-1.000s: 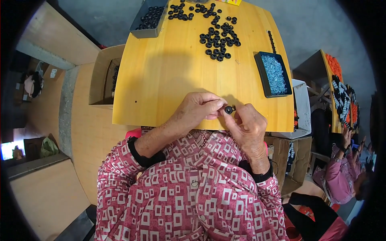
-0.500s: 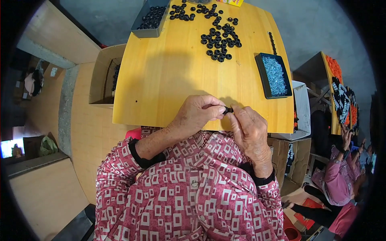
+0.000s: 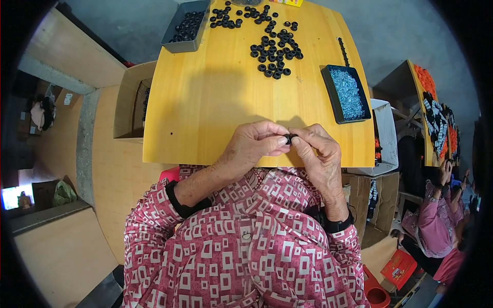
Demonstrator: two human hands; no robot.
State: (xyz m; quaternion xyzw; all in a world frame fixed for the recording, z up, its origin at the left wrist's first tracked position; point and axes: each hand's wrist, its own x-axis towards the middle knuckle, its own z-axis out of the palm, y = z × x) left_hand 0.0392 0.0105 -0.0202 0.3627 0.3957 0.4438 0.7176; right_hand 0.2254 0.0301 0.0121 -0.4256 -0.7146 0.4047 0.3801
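A small black ring-like piece [image 3: 290,139] is pinched between my two hands, just above the near edge of the table. My left hand [image 3: 255,143] grips it from the left with thumb and fingertips. From the other side, my right hand [image 3: 319,151] closes thumb and index finger on the same piece. Fingertips cover most of it. Farther up the table lie several loose black rings [image 3: 277,54] in a scattered group. To the right stands a black tray [image 3: 336,105] holding small clear bluish pieces [image 3: 346,92].
A grey bin [image 3: 179,47] of black pieces stands at the table's [image 3: 215,92] far left corner. A thin dark notched strip [image 3: 343,51] lies beyond the black tray. Cardboard boxes [image 3: 126,110] flank the table. Another person [image 3: 431,220] sits at the far right.
My right thumb and index finger have drawn closer to my left fingertips, around the black piece. The view has shifted slightly. At the far right, the other person's hands have moved.
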